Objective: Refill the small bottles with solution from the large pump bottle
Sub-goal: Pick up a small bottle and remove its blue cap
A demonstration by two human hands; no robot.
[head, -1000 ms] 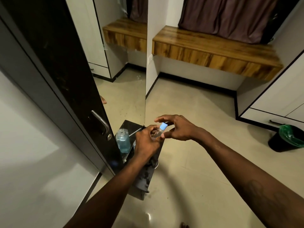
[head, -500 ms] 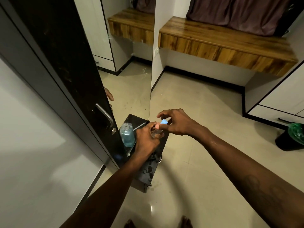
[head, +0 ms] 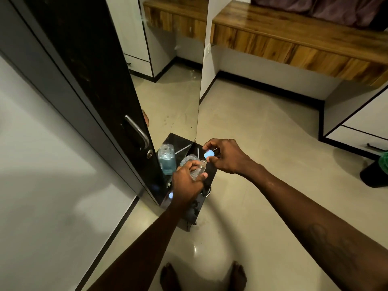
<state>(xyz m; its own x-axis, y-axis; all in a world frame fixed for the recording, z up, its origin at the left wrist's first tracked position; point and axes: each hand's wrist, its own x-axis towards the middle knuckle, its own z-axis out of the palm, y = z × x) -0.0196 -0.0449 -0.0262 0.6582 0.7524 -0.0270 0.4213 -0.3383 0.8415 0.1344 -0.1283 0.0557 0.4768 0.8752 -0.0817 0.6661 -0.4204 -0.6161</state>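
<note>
My left hand (head: 188, 181) grips a small clear bottle (head: 199, 170), tilted with its open neck toward the right. My right hand (head: 224, 155) pinches the bottle's light blue cap (head: 209, 154) just off the neck, apart from it. A large bottle (head: 167, 159) with blue solution stands open on a small black shelf (head: 206, 175), left of my hands. A second clear bottle (head: 190, 159) lies behind my left hand, partly hidden. Another blue cap (head: 171, 195) lies lower on the shelf.
A tall mirror (head: 174, 85) stands behind the shelf, next to a dark door with a metal handle (head: 137, 130). A wooden ledge (head: 294, 38) runs along the far wall. A black bin with a green liner (head: 375, 173) stands at the right. My bare feet (head: 201, 276) show below.
The blue cap has come off the small bottle and sits in my right fingers, slightly apart from the neck. The view has tilted further down, showing my feet.
</note>
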